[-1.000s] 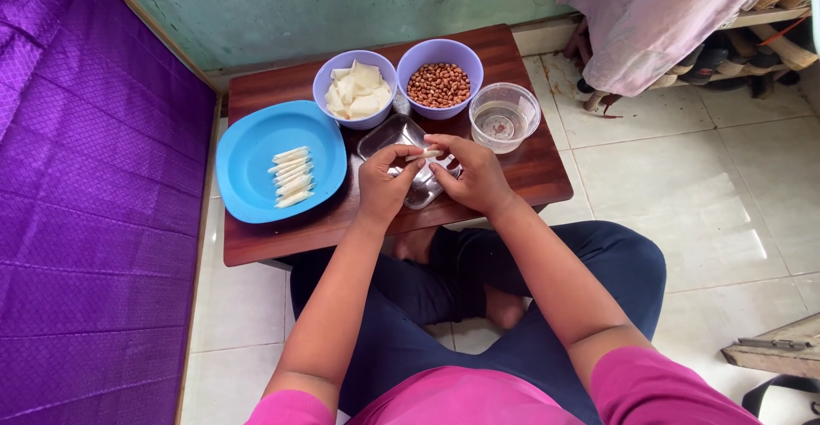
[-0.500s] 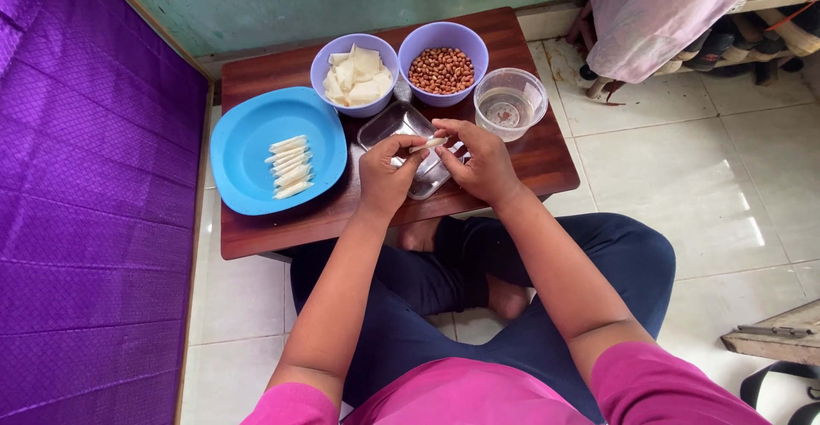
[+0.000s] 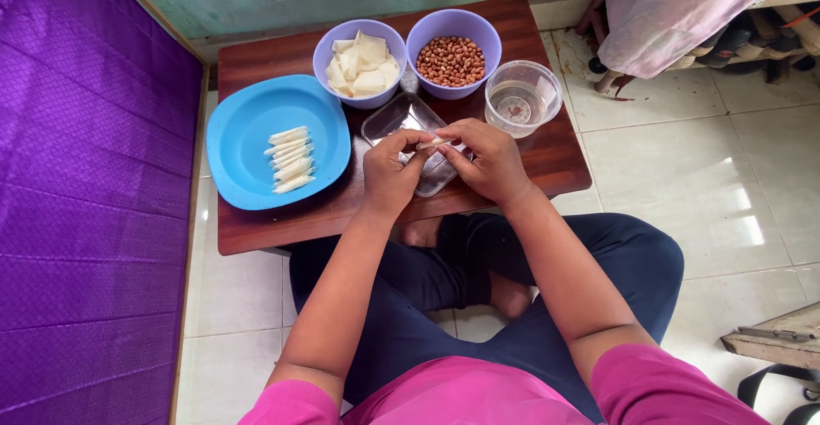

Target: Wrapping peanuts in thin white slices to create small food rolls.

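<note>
Hands meeting over clear tray (image 3: 408,117) on low table (image 3: 547,156): left hand (image 3: 389,173) and right hand (image 3: 487,156) both pinching small white roll (image 3: 432,143) by its ends, raised above tray. Finished rolls (image 3: 289,158) lined up on blue plate (image 3: 248,147); bowls of wrappers (image 3: 363,62) and peanuts (image 3: 451,59) close by.

- Pale cream wrapper roll (image 3: 431,144) pinched between the fingers (image 3: 408,141).
- Clear tray (image 3: 408,117) under them.
- Blue plate (image 3: 248,134), left of the fingers, carries cream rolls (image 3: 290,159).
- Two lilac bowls beyond: white wrapper pieces (image 3: 362,64), red-brown peanuts (image 3: 450,60).
- Dark red-brown table (image 3: 547,147).
- Purple dotted cloth (image 3: 85,177).
</note>
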